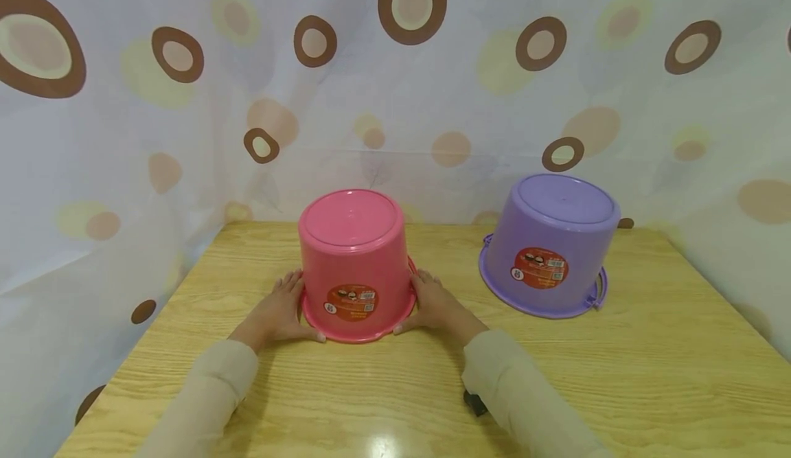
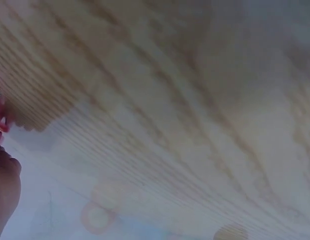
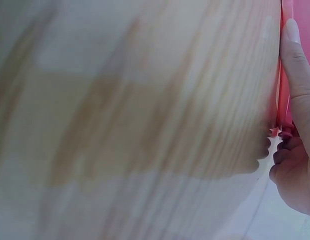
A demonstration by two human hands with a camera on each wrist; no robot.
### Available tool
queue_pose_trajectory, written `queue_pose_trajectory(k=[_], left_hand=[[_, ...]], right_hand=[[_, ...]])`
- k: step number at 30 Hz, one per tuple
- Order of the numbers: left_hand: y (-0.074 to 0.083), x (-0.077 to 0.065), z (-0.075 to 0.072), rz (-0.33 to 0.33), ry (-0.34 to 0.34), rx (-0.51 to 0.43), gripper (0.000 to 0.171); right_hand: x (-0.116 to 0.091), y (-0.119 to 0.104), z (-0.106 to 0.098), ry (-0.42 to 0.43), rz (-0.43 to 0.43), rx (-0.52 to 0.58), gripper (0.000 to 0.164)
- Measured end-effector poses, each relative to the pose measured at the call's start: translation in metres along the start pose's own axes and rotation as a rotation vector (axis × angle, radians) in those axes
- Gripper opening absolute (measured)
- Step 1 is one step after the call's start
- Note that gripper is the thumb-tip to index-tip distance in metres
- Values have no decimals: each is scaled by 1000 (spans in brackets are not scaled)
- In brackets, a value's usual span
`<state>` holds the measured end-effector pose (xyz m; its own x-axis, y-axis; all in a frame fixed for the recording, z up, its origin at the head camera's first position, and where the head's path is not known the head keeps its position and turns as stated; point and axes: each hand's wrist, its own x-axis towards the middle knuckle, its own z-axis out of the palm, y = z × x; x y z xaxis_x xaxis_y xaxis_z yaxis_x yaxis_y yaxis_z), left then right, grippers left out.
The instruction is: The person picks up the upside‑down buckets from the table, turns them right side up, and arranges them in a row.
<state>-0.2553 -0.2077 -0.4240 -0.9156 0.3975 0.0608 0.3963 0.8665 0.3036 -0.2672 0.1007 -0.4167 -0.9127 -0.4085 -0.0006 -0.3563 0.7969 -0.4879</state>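
A pink bucket stands upside down on the wooden table, its rim down and a red label facing me. My left hand holds its left side low by the rim, thumb at the front and fingers toward the back. On the other side my right hand grips it the same way. In the right wrist view, the thumb of the right hand lies along the pink rim, with the fingers bent behind. Only a bit of the left hand shows at the edge of the left wrist view.
To the right, a purple bucket also stands upside down, its handle lying round the rim. The wooden table ends at a pale curtain with brown and yellow circles. A small black object shows under the right sleeve.
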Motion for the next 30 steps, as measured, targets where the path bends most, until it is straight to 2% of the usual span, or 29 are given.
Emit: queue_pose_trajectory(k=[11,24,30], left_hand=[[1,-2,-3,-56,-24,-71,125],[-4,-4,-3,-26,20,-193,119],[-1,-6,-4,-21,50,-236,114]], right_hand=[[3,2,-1,5,3,62,112],[1,-2,-10,2,-40,129,113],[-3,1,-11,35,-83,166,115]])
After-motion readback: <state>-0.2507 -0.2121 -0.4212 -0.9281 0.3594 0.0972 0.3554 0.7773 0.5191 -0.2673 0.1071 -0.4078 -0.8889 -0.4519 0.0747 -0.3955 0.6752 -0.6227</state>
